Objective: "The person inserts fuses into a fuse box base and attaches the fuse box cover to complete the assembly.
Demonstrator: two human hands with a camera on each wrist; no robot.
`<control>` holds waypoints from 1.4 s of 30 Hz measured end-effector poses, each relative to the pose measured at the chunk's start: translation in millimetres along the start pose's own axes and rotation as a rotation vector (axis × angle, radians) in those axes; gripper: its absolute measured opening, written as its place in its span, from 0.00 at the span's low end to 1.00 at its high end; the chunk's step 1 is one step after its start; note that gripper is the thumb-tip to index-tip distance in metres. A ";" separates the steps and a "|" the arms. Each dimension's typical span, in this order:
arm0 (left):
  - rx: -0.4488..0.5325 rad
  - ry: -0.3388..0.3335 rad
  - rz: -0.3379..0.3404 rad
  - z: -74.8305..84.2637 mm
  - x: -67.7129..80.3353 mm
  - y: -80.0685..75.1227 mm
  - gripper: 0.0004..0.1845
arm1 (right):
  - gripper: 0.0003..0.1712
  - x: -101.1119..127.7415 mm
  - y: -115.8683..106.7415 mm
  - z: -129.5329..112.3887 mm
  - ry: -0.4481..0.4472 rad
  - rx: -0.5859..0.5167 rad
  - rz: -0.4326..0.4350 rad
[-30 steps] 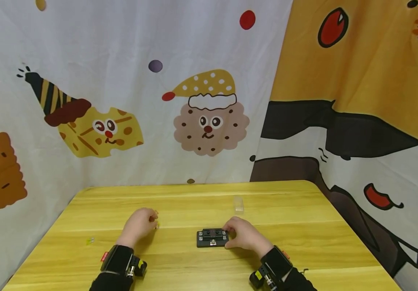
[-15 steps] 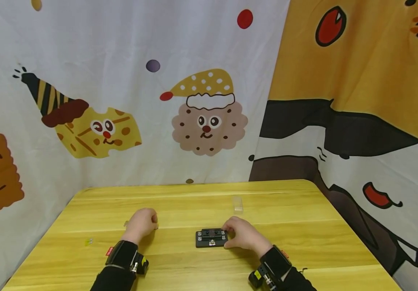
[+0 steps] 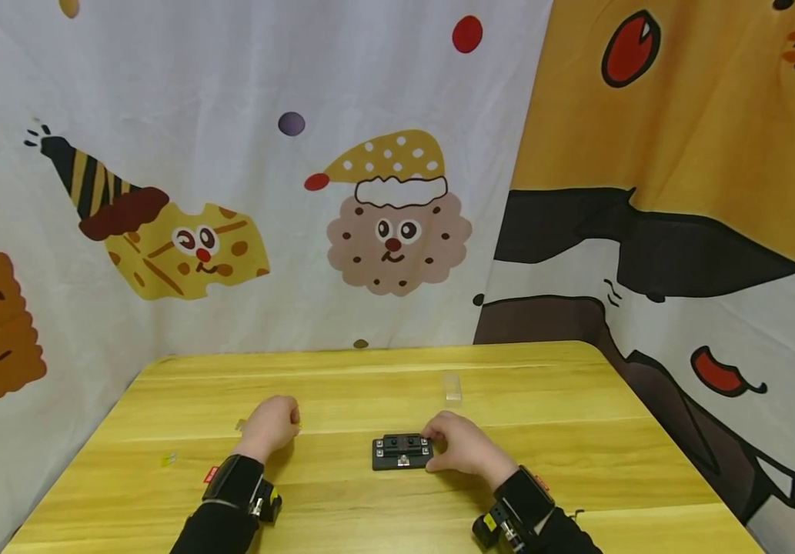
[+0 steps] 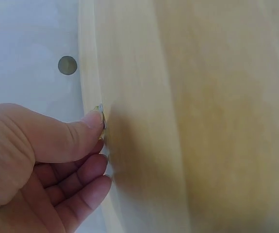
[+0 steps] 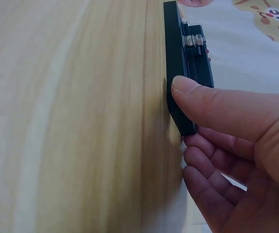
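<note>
My left hand (image 3: 270, 425) is low over the table, left of centre. Its thumb and fingers pinch a small yellow and silvery piece (image 4: 101, 110), mostly hidden by the thumb tip in the left wrist view. My right hand (image 3: 465, 444) grips the right end of a black terminal block (image 3: 402, 452) with metal screws. The right wrist view shows the thumb against the side of the block, fingers behind and below it. The block stands on the table, to the right of my left hand.
A small tan piece (image 3: 241, 425) lies just left of my left hand, and a small yellow-green clear piece (image 3: 169, 458) lies further left. A clear plastic box (image 3: 452, 389) stands behind the block. The wooden table (image 3: 342, 515) meets a printed curtain (image 3: 231, 92) at the back.
My left hand has turned slightly at the wrist, and the tan piece now shows on its left. The right hand stays at the block's end.
</note>
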State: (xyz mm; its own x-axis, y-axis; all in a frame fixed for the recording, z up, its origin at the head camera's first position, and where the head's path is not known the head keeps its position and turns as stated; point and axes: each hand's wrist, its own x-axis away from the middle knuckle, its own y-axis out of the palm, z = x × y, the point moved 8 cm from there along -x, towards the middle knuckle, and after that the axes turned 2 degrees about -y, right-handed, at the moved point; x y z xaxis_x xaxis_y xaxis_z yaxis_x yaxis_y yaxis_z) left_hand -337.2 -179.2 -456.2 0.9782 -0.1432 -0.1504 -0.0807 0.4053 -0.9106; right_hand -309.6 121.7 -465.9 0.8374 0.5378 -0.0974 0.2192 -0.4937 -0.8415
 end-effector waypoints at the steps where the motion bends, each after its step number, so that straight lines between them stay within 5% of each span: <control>1: -0.005 0.005 -0.001 0.0 -0.6 0.2 0.15 | 0.25 0.0 -0.2 -0.5 -0.002 0.002 0.002; 22: 0.108 -0.003 0.006 3.5 3.3 -4.3 0.15 | 0.26 1.0 2.2 0.0 0.015 -0.020 -0.019; 42: 0.233 0.104 0.041 59.9 2.4 -8.7 0.09 | 0.25 1.6 1.7 -0.6 0.026 -0.019 -0.020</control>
State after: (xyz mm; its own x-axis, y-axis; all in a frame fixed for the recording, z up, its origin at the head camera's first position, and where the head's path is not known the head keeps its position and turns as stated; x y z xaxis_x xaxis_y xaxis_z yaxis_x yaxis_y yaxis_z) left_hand -322.7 -129.0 -425.6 0.9492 -0.2091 -0.2353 -0.0622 0.6082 -0.7914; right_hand -307.6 121.2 -467.2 0.8457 0.5295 -0.0667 0.2450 -0.4963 -0.8329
